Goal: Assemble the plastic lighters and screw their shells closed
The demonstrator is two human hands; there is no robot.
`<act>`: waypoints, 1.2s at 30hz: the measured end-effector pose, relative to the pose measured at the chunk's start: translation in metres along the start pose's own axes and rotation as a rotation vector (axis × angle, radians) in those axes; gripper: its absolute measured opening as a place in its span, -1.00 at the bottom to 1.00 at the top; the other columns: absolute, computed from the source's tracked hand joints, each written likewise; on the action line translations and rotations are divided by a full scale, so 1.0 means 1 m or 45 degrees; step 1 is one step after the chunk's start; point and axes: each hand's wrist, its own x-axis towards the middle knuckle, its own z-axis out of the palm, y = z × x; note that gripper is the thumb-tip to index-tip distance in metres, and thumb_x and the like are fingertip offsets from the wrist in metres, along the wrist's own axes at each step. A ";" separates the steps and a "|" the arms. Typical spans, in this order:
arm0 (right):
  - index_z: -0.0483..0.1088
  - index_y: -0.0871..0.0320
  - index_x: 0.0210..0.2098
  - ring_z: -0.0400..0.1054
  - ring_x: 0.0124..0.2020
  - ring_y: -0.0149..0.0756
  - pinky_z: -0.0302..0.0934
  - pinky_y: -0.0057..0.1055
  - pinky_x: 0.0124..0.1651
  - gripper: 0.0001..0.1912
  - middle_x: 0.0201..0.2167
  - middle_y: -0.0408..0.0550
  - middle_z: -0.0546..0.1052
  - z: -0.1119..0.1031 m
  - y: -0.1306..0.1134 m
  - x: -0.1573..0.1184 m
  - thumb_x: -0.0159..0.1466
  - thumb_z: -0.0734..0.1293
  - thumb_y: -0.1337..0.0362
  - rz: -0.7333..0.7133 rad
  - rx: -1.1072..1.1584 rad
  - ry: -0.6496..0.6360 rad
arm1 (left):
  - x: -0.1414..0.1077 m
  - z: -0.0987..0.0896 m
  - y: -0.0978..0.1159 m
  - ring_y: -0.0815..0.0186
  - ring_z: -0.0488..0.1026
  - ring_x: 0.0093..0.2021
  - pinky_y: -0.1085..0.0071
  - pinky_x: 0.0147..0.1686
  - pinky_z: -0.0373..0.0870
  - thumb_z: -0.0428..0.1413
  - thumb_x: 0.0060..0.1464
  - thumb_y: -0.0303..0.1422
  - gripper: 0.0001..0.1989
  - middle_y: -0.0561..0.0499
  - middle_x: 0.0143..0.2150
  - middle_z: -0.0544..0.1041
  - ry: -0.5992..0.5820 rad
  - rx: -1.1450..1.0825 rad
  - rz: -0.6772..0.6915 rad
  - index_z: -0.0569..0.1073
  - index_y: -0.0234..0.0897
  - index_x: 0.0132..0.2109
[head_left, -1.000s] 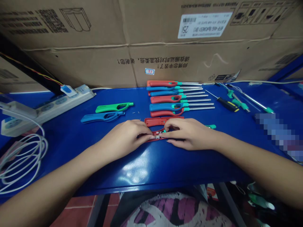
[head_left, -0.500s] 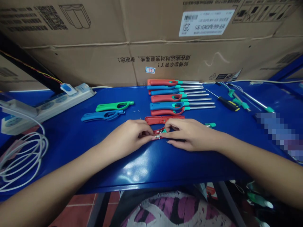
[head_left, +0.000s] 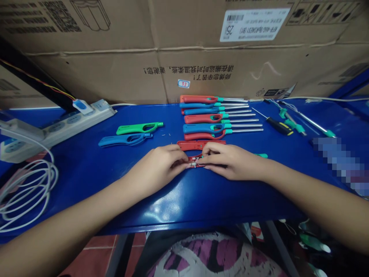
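Note:
Between both hands lies an opened red lighter casing with small white, silver and teal parts inside. My left hand is closed on its left end, thumb and fingers pinching it. The fingertips of my right hand are bent and pressed together over its right part; they cover the small pieces there. Just behind them rests the loose red casing half, partly hidden by my right hand. A teal tip sticks out beyond my right hand.
Assembled lighters are lined up at the back, metal tubes to the right. Green and blue casings lie left. A screwdriver and tube parts lie right. A power strip and coiled cable are far left.
My right hand has shifted slightly over the casing, hiding more of the teal piece inside. More of the teal tip beyond that hand is uncovered to the right. My left hand keeps its grip.

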 end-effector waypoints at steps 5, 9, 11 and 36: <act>0.47 0.16 0.07 0.38 -0.08 -0.28 0.32 -0.35 -0.02 -0.72 -0.10 0.03 0.43 -0.001 0.000 0.000 0.40 0.27 0.37 0.011 0.051 0.009 | 0.001 0.004 -0.003 0.33 0.50 -0.30 0.43 -0.29 0.39 0.20 0.24 -0.35 -0.88 -0.01 -0.27 0.55 0.052 -0.095 -0.012 0.60 -0.32 -0.18; 0.43 0.17 0.07 0.39 -0.02 -0.27 0.32 -0.34 0.04 -0.73 -0.07 0.04 0.45 -0.002 0.000 0.001 0.40 0.28 0.36 0.031 0.088 0.015 | 0.000 0.005 -0.002 0.34 0.50 -0.31 0.44 -0.30 0.38 0.20 0.24 -0.36 -0.88 -0.01 -0.27 0.54 0.051 -0.091 -0.019 0.61 -0.30 -0.15; 0.44 0.15 0.07 0.39 -0.03 -0.27 0.32 -0.34 0.03 -0.73 -0.07 0.03 0.45 -0.001 0.000 0.001 0.41 0.27 0.35 0.024 0.083 0.011 | 0.000 0.004 -0.001 0.35 0.49 -0.32 0.44 -0.31 0.38 0.20 0.24 -0.37 -0.88 -0.01 -0.28 0.54 0.045 -0.092 -0.025 0.62 -0.29 -0.16; 0.47 0.13 0.04 0.43 -0.15 -0.28 0.33 -0.38 -0.16 -0.74 -0.09 0.00 0.47 -0.004 0.000 -0.003 0.40 0.26 0.34 0.016 -0.154 -0.050 | 0.004 0.007 -0.007 0.47 0.40 -0.49 0.53 -0.45 0.31 0.31 0.11 -0.37 -0.92 0.08 -0.39 0.57 0.075 -0.308 -0.112 0.68 -0.19 -0.22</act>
